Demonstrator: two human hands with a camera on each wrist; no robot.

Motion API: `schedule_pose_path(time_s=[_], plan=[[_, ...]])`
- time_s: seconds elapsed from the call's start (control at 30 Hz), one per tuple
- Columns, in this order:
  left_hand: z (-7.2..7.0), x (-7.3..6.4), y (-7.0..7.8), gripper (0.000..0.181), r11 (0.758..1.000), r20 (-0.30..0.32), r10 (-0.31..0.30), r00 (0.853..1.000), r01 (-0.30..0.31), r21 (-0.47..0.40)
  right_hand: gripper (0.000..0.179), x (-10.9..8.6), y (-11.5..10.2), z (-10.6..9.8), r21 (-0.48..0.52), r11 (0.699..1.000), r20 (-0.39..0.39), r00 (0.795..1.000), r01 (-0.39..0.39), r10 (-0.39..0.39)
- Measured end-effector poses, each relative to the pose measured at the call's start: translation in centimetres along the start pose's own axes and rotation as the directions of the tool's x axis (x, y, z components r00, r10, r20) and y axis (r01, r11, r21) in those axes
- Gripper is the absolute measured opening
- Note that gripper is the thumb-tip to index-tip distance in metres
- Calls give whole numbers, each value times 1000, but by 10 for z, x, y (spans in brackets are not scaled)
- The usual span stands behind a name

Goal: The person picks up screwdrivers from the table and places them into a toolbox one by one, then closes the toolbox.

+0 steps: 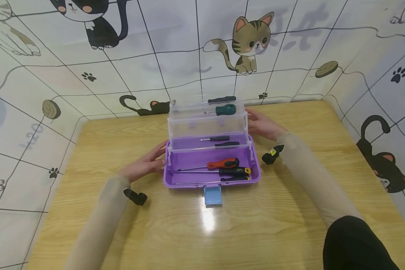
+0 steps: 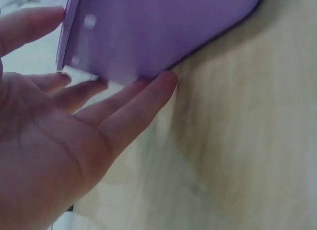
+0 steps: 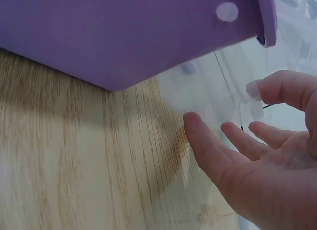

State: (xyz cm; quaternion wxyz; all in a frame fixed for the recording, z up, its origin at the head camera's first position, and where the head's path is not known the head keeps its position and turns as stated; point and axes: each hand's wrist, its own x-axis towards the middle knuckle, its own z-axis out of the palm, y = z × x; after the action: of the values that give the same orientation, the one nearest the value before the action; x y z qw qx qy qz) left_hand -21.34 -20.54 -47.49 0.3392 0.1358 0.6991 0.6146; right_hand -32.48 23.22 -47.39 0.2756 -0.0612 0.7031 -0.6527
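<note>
A purple toolbox (image 1: 185,159) stands open on the table, with see-through tiered trays (image 1: 182,129) raised at its back. In its base lie a red screwdriver (image 1: 223,164), a black-and-yellow screwdriver (image 1: 234,171) and another dark-handled screwdriver (image 1: 235,179). Higher up, a teal stubby-handled screwdriver (image 1: 226,109) and several black ones rest in the trays. My left hand (image 1: 146,165) is at the box's left side, its loosely spread fingertips against the wall and thumb at the rim (image 2: 72,22). Fingers apart and relaxed, my right hand (image 3: 262,165) is beside the right rear, near the clear plastic.
A light blue latch (image 1: 212,195) hangs from the box's front edge. The wood-grain table (image 1: 175,232) extends on all sides of the box. Behind and beside it rises a cloth backdrop (image 1: 175,71) printed with cats. A small black camera is strapped to each wrist.
</note>
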Motion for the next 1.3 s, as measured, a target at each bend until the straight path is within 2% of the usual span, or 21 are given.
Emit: schedule_pose_path(time_s=[0.2, 0.43, 0.73, 1.07, 1.3], plan=[[12, -1, -3, 75, 1000, -31, -3, 1000, 3, -15, 71, -1, 0, -2, 4, 1000, -10, 1000, 2, -2], [13, 1, -4, 75, 1000, -52, 30, 998, -30, 7, 69, -1, 3, -3, 23, 1000, -14, 1000, 21, -21], [15, 0, -2, 73, 999, -70, 37, 997, -34, 34, 71, -4, 3, 1, -38, 996, -66, 995, 75, -77], [15, -1, -4, 72, 999, -57, 23, 998, -21, 26, 77, -4, 5, 5, -22, 979, -97, 975, 201, -202], [15, -3, -6, 71, 999, -47, 42, 998, -43, -12, 79, -7, 4, 11, -39, 958, -124, 950, 283, -285]])
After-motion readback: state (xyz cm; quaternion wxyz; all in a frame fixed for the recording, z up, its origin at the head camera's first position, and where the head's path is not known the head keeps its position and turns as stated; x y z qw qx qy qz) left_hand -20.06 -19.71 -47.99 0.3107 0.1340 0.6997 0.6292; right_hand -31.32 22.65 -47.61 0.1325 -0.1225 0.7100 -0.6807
